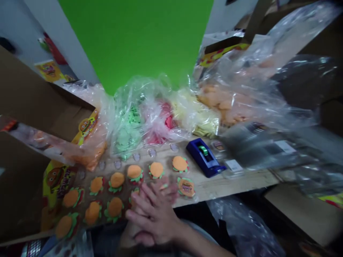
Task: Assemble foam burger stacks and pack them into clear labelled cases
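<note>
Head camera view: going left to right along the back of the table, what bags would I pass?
Orange-filled clear bag → green-filled clear bag → pink-filled clear bag → yellow-filled clear bag → peach-filled clear bag

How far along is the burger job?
Done: about ten little burgers lie in rows on the wooden table. In hand: the two hands are pressed together over another burger, partly hiding it. Left: plastic bags of green, pink, yellow and orange pieces sit full behind the rows.
</note>
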`<state>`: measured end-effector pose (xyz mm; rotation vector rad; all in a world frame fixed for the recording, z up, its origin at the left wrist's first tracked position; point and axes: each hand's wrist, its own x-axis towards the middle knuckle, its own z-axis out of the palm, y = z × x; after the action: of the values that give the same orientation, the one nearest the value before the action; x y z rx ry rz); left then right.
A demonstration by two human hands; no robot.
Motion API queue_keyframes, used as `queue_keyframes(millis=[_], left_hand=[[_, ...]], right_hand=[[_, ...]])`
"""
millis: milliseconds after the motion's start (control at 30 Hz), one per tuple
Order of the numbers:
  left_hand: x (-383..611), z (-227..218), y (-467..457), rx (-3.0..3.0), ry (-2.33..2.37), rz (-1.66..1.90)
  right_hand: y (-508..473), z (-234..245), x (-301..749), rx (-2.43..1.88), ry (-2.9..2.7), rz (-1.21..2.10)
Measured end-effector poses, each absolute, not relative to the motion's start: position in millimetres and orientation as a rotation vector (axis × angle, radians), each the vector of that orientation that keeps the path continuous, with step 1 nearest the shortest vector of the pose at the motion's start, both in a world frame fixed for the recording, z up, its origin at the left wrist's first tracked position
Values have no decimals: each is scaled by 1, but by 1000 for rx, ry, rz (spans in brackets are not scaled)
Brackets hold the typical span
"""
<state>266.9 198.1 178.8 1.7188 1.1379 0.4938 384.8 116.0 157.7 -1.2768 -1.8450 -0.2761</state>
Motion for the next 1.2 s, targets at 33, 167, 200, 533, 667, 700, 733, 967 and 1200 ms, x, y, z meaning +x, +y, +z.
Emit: queue_keyframes(millis=[33,167,200,533,667,700,733,967,1200], left_hand=[[277,180,192,1652,1044,474],[294,186,199,1236,621,296],[297,184,206,1206,608,251],[427,117,230,2689,334,-499],[449,112,237,2715,187,-551],[451,112,238,2721,167,-542],[453,113,239,2726,149,-530],[449,110,235,2728,212,-394],[458,98,248,2777,642,-137]], right_hand=[[112,154,395,-1311,-1889,-287],[68,134,469,-1788,-1227,96],[55,128,487,-1837,-964,238],[-6,81,495,-1669,-251,1012],[-1,75,485,-1513,-118,1167],[1,74,485,-1487,-98,1176],[3,74,485,-1467,-83,1176],[-5,78,493,-1478,-45,1082],[-12,75,498,-1631,-87,988]])
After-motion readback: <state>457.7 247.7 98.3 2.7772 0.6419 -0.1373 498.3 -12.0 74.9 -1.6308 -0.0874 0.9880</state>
